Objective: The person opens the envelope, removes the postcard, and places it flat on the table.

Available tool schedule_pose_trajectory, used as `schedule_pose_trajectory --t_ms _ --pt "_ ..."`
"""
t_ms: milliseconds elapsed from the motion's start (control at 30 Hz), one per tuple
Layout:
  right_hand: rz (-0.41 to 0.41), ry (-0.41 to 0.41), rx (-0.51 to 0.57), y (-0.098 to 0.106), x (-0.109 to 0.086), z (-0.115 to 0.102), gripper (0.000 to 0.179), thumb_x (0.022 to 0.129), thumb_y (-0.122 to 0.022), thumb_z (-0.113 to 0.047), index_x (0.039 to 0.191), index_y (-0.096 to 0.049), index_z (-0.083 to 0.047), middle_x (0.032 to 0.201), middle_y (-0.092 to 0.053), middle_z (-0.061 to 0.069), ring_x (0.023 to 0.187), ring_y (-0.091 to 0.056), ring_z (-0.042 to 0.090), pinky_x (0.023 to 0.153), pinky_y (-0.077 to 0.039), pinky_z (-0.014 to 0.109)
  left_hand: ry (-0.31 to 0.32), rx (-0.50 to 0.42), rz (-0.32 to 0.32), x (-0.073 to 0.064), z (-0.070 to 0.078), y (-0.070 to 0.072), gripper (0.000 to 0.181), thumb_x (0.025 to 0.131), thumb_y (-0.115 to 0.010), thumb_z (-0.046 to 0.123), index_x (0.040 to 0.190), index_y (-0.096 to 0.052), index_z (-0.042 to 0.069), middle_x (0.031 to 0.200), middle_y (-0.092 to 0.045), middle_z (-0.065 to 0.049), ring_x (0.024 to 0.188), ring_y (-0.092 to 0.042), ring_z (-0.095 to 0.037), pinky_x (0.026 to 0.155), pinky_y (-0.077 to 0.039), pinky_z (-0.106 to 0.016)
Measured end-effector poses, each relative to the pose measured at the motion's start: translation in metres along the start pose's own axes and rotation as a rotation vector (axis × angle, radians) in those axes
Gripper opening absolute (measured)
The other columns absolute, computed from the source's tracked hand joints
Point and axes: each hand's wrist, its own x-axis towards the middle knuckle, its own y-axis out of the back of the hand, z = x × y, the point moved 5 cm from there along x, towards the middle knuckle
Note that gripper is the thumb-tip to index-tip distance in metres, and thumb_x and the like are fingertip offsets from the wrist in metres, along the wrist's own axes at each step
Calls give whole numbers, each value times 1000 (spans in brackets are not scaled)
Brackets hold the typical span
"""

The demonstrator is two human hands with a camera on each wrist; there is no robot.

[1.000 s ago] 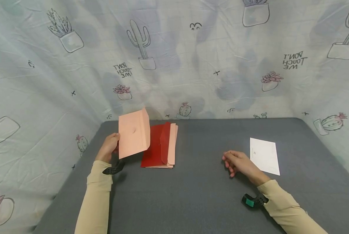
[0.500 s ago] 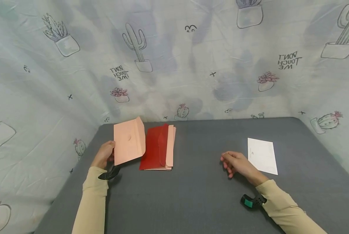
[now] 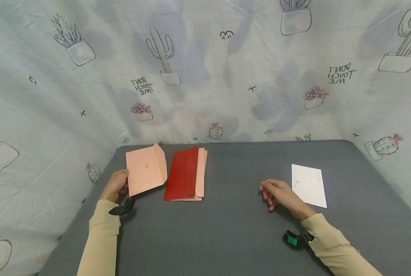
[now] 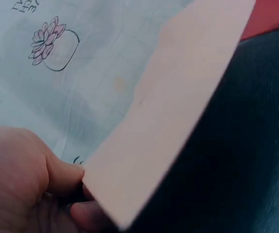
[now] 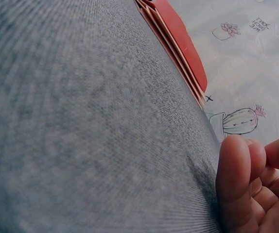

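My left hand (image 3: 115, 183) pinches a pale pink envelope (image 3: 144, 170) by its left edge, thumb on top. The envelope is tilted, with its flap at the right side, and its near corner shows close up in the left wrist view. Just right of it lies a stack with a red envelope (image 3: 179, 174) on top and pink envelopes (image 3: 201, 174) sticking out at the right. My right hand (image 3: 282, 195) rests on the table with fingers loosely curled, holding nothing. Beside it lies a white card (image 3: 308, 186) with small print.
The dark grey table (image 3: 233, 230) ends at a hanging curtain (image 3: 205, 69) printed with cacti, which runs along the back and both sides. A black band (image 3: 122, 207) is on the left wrist.
My left hand has moved left and lower with the pink envelope, away from the red envelope. More of the red envelope shows. The right hand has stayed in place.
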Motion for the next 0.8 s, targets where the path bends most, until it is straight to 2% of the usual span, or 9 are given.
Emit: schedule_pose_trajectory --t_ms 167,333,500,633,800 --pt "-3 -3 -3 -2 0 1 40 108 -47 -35 108 -57 3 78 -55 2 59 -54 9 57 -58 34 30 51 -22 -2 -6 5 34 110 -23 30 93 -44 9 65 -43 5 57 -42 -10 54 -38 -28" --pt "10 -9 -7 -2 -1 0 39 108 -46 -34 107 -57 3 78 -55 2 59 -53 9 57 -59 35 42 72 -5 -5 -6 10 40 110 -24 35 84 -43 12 65 -43 5 59 -41 -13 57 -38 -31" --pt "9 -9 -12 -2 -1 0 37 109 -44 -31 106 -56 3 78 -55 3 59 -53 9 57 -59 35 60 32 32 -2 -8 14 42 110 -28 39 79 -44 15 64 -42 6 59 -41 -12 58 -37 -30" --pt "-3 3 -15 -2 -2 -1 38 109 -44 -32 107 -57 4 79 -55 2 59 -53 9 58 -59 34 72 -13 93 -2 -11 17 42 109 -29 40 80 -46 15 60 -42 8 56 -42 -10 55 -39 -29" --pt "-19 25 -29 -2 -2 -2 42 109 -44 -36 108 -57 4 79 -54 2 60 -53 9 58 -59 34 84 -3 147 -5 -13 18 41 108 -33 42 86 -51 12 62 -45 8 60 -47 -11 57 -42 -31"
